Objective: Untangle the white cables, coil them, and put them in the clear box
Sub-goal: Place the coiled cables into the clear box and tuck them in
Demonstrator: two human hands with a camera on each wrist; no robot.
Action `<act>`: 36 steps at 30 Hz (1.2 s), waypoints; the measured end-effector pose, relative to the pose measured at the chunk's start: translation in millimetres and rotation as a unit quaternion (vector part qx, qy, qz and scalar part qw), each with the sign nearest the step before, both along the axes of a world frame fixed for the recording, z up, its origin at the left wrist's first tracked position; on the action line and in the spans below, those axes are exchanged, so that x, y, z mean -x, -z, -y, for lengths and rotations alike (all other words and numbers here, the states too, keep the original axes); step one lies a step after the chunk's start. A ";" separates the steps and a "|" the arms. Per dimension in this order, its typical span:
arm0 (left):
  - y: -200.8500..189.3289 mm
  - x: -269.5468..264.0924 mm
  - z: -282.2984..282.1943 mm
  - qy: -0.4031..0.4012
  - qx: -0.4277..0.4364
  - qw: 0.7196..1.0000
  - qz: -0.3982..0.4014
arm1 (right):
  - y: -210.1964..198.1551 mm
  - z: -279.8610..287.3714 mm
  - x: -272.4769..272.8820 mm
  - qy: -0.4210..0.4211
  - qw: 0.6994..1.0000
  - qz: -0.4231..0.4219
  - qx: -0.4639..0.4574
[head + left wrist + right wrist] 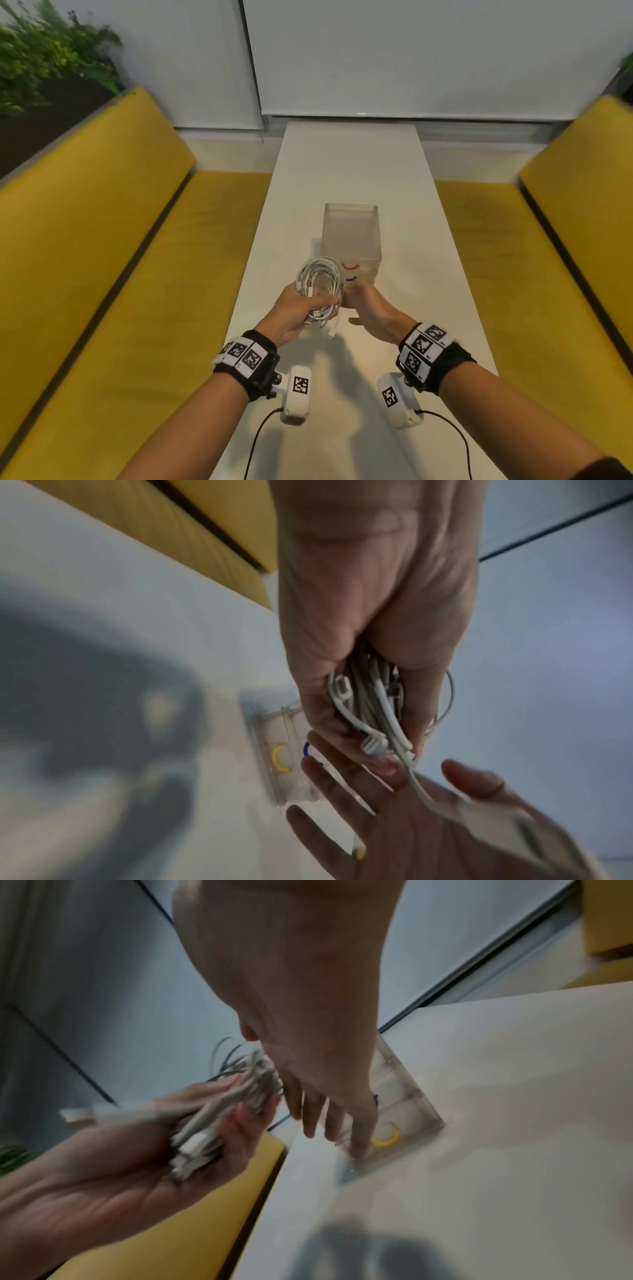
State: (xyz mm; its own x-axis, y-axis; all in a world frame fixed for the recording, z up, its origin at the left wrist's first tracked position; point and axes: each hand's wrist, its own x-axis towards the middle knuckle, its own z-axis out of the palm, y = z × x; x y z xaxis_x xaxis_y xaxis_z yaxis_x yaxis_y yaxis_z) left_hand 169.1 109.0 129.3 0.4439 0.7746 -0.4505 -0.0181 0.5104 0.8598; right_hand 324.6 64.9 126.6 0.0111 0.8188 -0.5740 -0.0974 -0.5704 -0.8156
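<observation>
White cables [320,284], wound together into one loose coil, sit in the left hand [297,310], whose fingers and thumb curl round the lower part of the bundle so that the loops stand up above the fist. Several plug ends stick out below the grip, and one loose end [331,330] hangs down toward the table [346,161]. In the left wrist view the cables [373,710] run through the closed palm of the left hand [373,610], with one connector trailing across the right hand [421,823].

The right hand [371,308] holds nothing: its fingers are spread and fairly straight, reaching forward just beside the coil. In the right wrist view the right hand [308,1020] has its fingertips down at the near wall of the clear box [407,1104]; whether they actually touch it is blurred.

The clear box [351,209] stands upright on the white table just beyond both hands, open at the top, with nothing inside that can be made out. Small coloured arc marks show on its near side. The coil is held above the table, in front of the box's near left corner, not in it.

Yellow benches [102,219] run along both sides of the table, and green plants [44,58] fill the far left corner
</observation>
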 end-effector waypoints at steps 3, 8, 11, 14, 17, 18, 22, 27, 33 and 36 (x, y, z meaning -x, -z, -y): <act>0.7 6.2 -5.2 -0.029 0.038 0.998 0.043 | 1.5 -13.5 -12.3 0.141 0.990 0.007 0.007; -1.3 9.7 -12.0 -0.050 0.021 0.996 0.064 | 8.4 -33.9 -12.5 0.316 0.947 -0.059 0.009; -1.5 10.9 -14.1 -0.053 -0.005 0.998 0.046 | 15.3 -42.5 -0.9 0.354 0.932 -0.079 0.011; -2.1 14.5 -15.4 -0.060 -0.006 0.997 0.053 | 17.1 -47.3 6.1 0.379 0.922 -0.085 0.015; -2.2 22.2 -17.0 -0.057 -0.011 0.997 0.055 | 19.1 -49.6 4.0 0.381 0.920 -0.087 0.027; -2.0 24.8 -17.7 -0.059 -0.012 0.997 0.054 | 20.1 -50.6 1.8 0.378 0.921 -0.086 0.028; -3.2 31.9 -19.9 -0.067 -0.022 0.996 0.051 | 22.7 -50.4 -0.9 0.376 0.922 -0.082 0.043; -14.0 37.1 -22.6 -0.040 -0.035 0.996 0.071 | 29.3 -51.7 -1.3 0.381 0.921 -0.076 0.033; -33.7 46.0 -21.8 0.037 -0.064 0.995 0.060 | 37.9 -47.4 3.9 0.395 0.912 -0.103 0.021; -40.1 50.3 -27.6 0.044 -0.124 0.991 -0.007 | 42.0 -36.7 5.3 0.419 0.898 -0.135 0.010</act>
State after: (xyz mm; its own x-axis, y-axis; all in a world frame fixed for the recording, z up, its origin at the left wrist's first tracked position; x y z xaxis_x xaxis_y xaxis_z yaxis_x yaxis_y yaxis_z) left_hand 118.8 136.7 169.4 0.5100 0.8207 -0.2576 0.0297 0.2824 0.9588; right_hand 319.4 101.6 84.6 0.4760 0.5779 -0.6629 -0.6921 -0.2189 -0.6878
